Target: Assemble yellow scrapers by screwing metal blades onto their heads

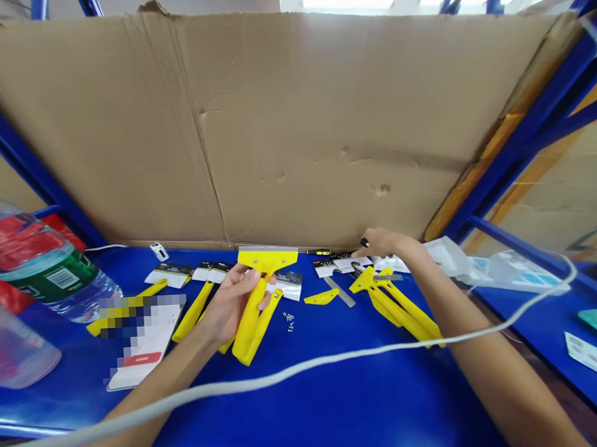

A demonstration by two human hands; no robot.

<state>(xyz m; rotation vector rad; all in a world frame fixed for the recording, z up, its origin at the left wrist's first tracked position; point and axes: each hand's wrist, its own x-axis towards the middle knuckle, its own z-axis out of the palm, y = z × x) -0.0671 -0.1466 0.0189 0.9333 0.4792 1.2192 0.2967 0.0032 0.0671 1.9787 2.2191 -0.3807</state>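
My left hand (231, 297) is wrapped round a yellow scraper (254, 329), its wide head up and a clear strip along the top edge. Near the cardboard, my right hand (382, 242) has its fingers closed round a small black item (364, 242), perhaps a tool handle. Below that hand lie yellow handles (406, 311) with heads. Between the hands are a loose yellow plate (322, 297), a metal blade (340, 292) and several small screws (289, 321). A small yellow and black screwdriver (323, 253) rests by the cardboard.
A large water bottle (55, 263) and a clear cup (15, 352) stand at the left. Beside them lie a white card (147, 341) and packaged yellow tools (193, 312). A white cable (306, 366) crosses in front. Cardboard (323, 129) walls the back; plastic bags (445, 257) lie right.
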